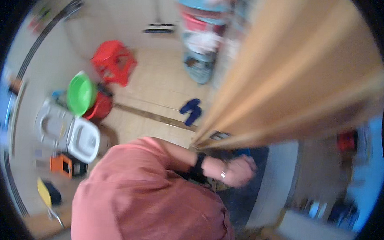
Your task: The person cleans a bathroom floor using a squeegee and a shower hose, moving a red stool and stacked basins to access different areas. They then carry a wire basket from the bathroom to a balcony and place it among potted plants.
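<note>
My left hand reaches across to the right, below the lower end of a wooden door. Its fingers look bent, but blur hides whether they hold anything. A black band circles the forearm, and something small and shiny sits near the wrist. A pink shirt sleeve and body fill the lower middle. My right hand is out of view. Beyond the hand lies a dark grey floor area. A metal fitting shows on the door near its edge.
Left are a white toilet with its lid up, a green basin, a red bucket, a red plastic stool and an orange-and-black stool. Dark blue slippers lie on the tiles. Stacked basins and a broom-like head stand beyond.
</note>
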`<action>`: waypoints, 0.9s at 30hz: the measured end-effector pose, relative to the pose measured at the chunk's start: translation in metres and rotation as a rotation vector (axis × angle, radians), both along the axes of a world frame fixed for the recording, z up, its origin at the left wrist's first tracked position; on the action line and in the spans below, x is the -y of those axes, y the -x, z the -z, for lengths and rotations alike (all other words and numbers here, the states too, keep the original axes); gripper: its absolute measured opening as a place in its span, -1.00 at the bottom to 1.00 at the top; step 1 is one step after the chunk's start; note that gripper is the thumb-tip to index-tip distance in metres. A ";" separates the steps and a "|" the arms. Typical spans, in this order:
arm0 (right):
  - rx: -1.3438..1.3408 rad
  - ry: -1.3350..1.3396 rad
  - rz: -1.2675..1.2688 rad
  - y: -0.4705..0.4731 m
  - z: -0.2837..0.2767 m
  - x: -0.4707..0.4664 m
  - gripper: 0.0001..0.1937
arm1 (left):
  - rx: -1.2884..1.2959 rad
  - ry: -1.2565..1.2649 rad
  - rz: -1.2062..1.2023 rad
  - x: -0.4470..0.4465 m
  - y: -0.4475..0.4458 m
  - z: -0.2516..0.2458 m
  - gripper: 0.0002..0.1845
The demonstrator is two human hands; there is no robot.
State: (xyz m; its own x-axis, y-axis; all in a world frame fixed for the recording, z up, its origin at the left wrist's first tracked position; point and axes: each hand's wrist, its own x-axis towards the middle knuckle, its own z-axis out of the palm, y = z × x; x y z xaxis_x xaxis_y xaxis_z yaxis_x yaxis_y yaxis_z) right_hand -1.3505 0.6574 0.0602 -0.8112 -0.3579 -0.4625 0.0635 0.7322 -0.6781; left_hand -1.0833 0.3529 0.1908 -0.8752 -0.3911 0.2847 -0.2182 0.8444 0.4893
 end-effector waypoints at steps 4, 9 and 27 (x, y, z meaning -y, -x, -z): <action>-0.044 0.074 0.208 -0.023 -0.044 -0.090 -0.88 | -0.088 -0.080 0.230 0.029 -0.017 -0.009 -0.84; -0.115 0.088 0.349 -0.019 -0.067 -0.139 -0.89 | 0.041 -0.174 0.318 0.055 -0.016 -0.031 -0.79; -0.400 -0.307 0.097 0.169 0.074 -0.230 -0.71 | 0.305 -0.071 -0.193 0.043 0.037 -0.013 -0.68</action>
State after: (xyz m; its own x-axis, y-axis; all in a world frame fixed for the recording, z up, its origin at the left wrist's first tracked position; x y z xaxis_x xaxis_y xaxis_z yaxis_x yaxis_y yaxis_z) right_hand -1.5199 0.8870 -0.0137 -0.9689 -0.1686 -0.1811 -0.0793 0.9049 -0.4181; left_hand -1.1206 0.3101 0.2034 -0.8240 -0.5665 -0.0124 -0.5150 0.7396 0.4333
